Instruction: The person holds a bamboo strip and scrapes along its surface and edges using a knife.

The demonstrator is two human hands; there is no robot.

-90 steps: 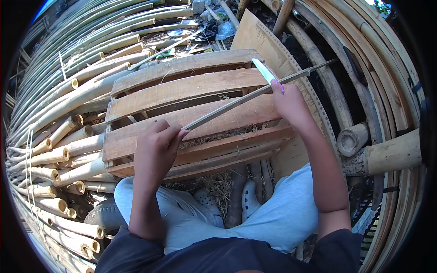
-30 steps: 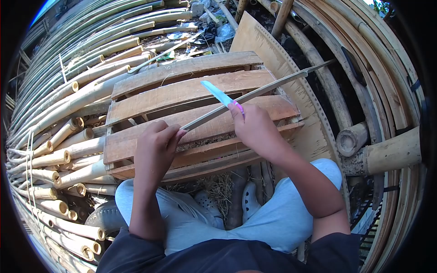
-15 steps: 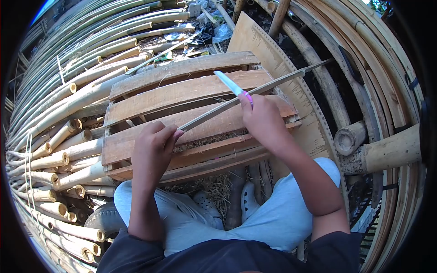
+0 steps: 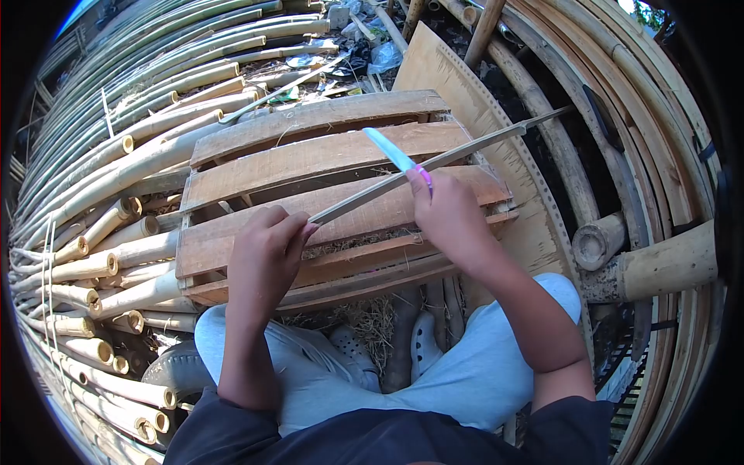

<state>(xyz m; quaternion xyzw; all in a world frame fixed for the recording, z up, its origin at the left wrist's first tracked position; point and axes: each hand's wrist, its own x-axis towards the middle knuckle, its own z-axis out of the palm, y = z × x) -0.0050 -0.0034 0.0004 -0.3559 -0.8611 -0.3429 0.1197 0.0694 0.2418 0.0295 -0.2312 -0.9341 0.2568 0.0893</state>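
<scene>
Bamboo point(image 4: 147, 248) surrounds the crate point(image 4: 333, 163); the left hand point(image 4: 271, 240) grips a strip point(image 4: 360, 197), the right hand point(image 4: 453, 213) grasps a knife point(image 4: 390, 149). No writing is legible.

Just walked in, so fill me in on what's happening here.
A seated person's left hand grips the near end of a long, thin bamboo strip. Their right hand holds a knife with a pale blue blade against the strip, partway along. The strip slants above a slatted, brown wooden crate, its far end reaching past the crate.
</scene>
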